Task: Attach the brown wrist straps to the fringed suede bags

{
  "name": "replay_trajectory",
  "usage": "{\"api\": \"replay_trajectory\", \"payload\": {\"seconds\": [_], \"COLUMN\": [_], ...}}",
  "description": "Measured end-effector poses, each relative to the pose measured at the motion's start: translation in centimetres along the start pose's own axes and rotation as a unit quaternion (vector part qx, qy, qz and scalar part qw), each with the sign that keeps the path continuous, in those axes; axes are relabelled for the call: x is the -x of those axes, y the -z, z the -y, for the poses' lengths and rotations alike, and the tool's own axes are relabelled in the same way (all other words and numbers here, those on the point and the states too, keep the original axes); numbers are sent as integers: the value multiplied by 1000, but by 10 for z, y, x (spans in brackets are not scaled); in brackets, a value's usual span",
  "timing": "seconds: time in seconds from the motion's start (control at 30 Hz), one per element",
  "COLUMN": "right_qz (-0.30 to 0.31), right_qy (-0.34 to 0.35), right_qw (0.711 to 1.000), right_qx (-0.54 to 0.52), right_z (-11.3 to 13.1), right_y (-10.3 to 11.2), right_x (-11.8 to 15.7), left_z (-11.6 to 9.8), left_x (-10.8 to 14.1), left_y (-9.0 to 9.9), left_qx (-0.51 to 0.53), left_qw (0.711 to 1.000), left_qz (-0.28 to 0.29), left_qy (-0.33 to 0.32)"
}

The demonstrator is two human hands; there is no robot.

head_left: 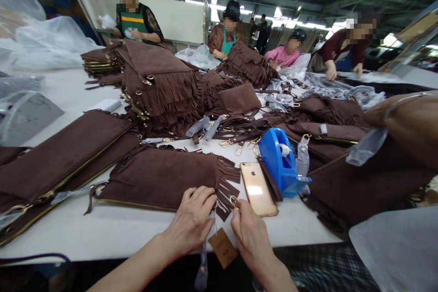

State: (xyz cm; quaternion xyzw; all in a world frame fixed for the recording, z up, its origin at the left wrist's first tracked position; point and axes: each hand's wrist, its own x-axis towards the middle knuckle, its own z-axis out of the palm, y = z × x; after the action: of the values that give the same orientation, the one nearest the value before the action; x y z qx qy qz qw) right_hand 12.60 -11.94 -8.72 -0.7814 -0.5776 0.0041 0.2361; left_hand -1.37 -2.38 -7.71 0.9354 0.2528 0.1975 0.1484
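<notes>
In front of me a dark brown fringed suede bag [164, 175] lies flat on the white table, its gold zipper edge toward me. My left hand [193, 219] is closed on the bag's near right corner, beside a small metal ring. Just right of that corner, my right hand [251, 232] pinches a metal clasp [233, 200] over the fringe; what it hangs from is hidden by the fingers. A brown paper tag [223, 248] dangles on a white string between my hands, past the table edge. Left of it hangs a plastic-wrapped strip [202, 267].
A phone [258, 189] and a blue tape dispenser [280, 162] sit right of the bag. Brown bags [164, 86] are piled behind, with straps and clasps [239, 134] before them. More bags lie left. Another person's arm [407, 123] reaches in at right; several co-workers stand across the table.
</notes>
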Motion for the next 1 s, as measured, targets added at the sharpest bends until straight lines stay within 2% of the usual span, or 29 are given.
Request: {"api": "replay_trajectory", "payload": {"seconds": [0.07, 0.13, 0.23, 0.4, 0.5, 0.6, 0.67, 0.77, 0.87, 1.0], "right_qz": [4, 5, -7, -17, -19, -41, -65, -80, -66, -24], "right_qy": [-8, -15, -18, 5, 10, 18, 41, 82, 87, 85], "right_qw": [1000, 1000, 1000, 1000, 1000, 999, 997, 993, 994, 996], "right_qx": [-7, -8, 0, -4, -9, -10, -2, 6, 9, 15], "right_z": [0, 1, 2, 2, 5, 8, 10, 15, 26, 42], "right_y": [-2, -5, -7, -5, -5, -6, -6, -7, -7, -11], "right_x": [4, 7, 7, 3, 2, 2, 0, -6, -14, -25], "left_z": [2, 2, -1, -5, -1, 9, 16, 24, 24, 21], "left_x": [11, 12, 5, -2, -5, -8, -8, -2, 7, 13], "left_y": [-11, -18, -17, 1, 3, 1, 1, 6, 10, 9], "left_qx": [-69, -99, -90, -65, -70, -42, -14, 22, 62, 115], "left_qw": [996, 993, 995, 991, 989, 992, 994, 992, 982, 972], "left_qz": [-46, -59, -13, 58, 97, 109, 94, 42, -6, -32], "left_qy": [-18, 10, 39, 99, 83, 48, 59, 121, 179, 200]}}
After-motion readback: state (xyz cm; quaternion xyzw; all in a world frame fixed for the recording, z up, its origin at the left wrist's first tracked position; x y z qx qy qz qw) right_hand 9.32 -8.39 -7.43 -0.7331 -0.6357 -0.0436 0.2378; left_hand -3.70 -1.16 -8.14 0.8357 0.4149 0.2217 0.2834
